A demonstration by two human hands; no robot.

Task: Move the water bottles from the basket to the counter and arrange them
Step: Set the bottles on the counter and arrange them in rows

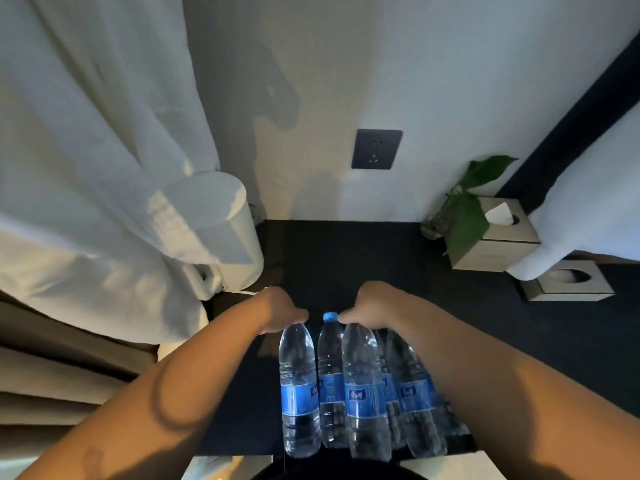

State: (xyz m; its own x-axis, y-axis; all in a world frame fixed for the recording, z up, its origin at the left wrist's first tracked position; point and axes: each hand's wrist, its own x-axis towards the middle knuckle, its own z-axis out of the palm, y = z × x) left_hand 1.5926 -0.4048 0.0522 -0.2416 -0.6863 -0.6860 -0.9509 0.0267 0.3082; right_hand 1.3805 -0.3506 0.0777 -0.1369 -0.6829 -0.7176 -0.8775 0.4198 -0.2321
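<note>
Several clear water bottles with blue labels stand close together at the near edge of the dark counter [329, 258]. My left hand [280, 311] closes over the top of the leftmost bottle [298, 393], hiding its cap. My right hand [372, 308] covers the tops of the bottles on the right [363, 393]. Between my hands one bottle [330, 386] shows its blue cap, and no hand touches it. No basket is in view.
A white kettle [221, 233] sits at the counter's left, partly under hanging white cloth. At the back right are a plant in a glass vase [460, 209] and two tissue boxes [498, 237]. A wall socket [376, 148] is above the counter.
</note>
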